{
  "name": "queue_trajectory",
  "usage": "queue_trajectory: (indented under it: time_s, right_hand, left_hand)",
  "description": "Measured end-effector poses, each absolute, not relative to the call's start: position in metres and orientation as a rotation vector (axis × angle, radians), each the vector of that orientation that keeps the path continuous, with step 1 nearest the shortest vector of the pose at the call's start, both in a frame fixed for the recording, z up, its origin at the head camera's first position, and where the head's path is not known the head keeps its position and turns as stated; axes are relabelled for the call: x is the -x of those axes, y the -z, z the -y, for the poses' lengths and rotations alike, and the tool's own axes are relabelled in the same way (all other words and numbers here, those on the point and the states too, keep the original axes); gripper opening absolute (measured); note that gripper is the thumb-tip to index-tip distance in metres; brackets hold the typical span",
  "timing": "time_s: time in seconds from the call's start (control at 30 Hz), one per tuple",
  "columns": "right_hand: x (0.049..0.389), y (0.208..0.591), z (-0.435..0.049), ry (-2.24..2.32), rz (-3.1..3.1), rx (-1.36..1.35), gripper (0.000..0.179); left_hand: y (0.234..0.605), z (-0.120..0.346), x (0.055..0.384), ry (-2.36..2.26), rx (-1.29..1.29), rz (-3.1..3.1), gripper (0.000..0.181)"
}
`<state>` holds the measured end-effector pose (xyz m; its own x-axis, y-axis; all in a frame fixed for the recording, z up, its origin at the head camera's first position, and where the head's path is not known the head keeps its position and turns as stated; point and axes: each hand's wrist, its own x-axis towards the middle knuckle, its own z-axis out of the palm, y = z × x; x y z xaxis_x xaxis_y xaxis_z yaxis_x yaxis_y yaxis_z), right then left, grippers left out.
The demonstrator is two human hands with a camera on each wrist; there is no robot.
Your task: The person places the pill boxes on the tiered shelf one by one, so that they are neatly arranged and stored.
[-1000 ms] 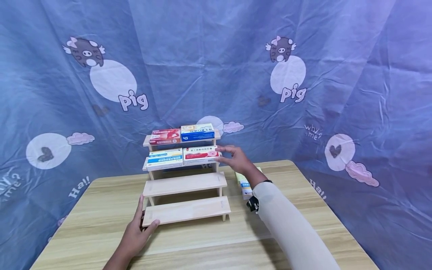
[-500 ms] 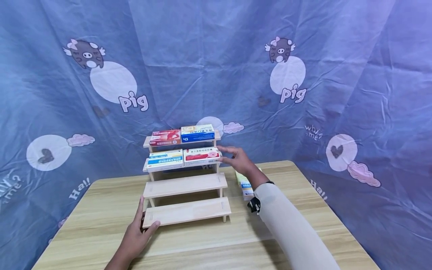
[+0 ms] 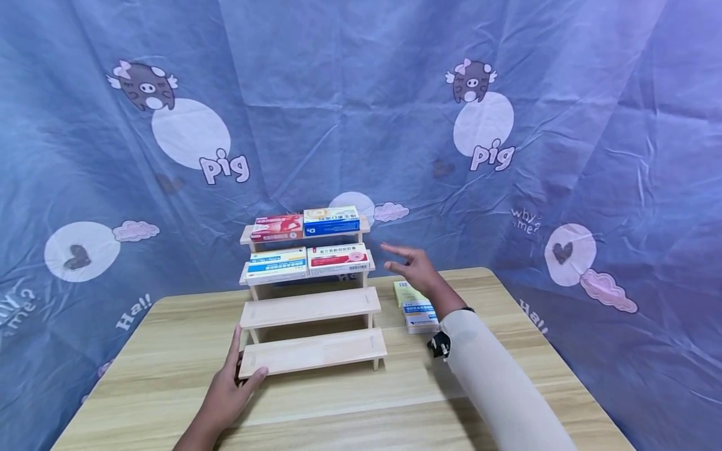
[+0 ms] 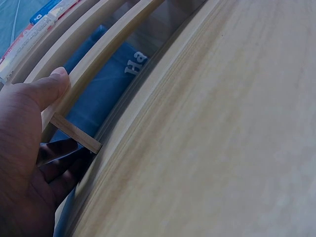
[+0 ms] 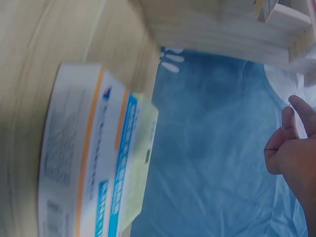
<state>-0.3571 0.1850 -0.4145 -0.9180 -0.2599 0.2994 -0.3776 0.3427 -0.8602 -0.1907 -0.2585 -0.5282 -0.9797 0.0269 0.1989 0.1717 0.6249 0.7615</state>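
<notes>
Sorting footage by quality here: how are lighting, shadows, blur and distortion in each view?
Head view: bright, purple tint on the upper-right backdrop, soft shadow on the table beside the right sleeve; left wrist view: dim, wooden shelf looks bowed, probably lens distortion; right wrist view: dim, print on the white-and-blue box blurred.

A draped booth; pig-print cloth [image 3: 338,144] behind a table [image 3: 327,407].

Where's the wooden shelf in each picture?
Head: the wooden shelf stands just left of centre, below the middle.
Left wrist: its steps cross the upper left.
Right wrist: only part shows, at the top, toward the right.
Shared landmark: the wooden table, in all three.
</notes>
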Motion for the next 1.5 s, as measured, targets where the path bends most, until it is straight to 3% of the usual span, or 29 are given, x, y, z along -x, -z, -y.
queue_trajectory:
  time_s: [1.5]
  right_hand:
    - [0.313,0.468,-0.28,-1.486,2.624,-0.403,0.059]
  left_hand:
    - [0.524,0.259,0.189,1.299,0.158,2.695,0.109]
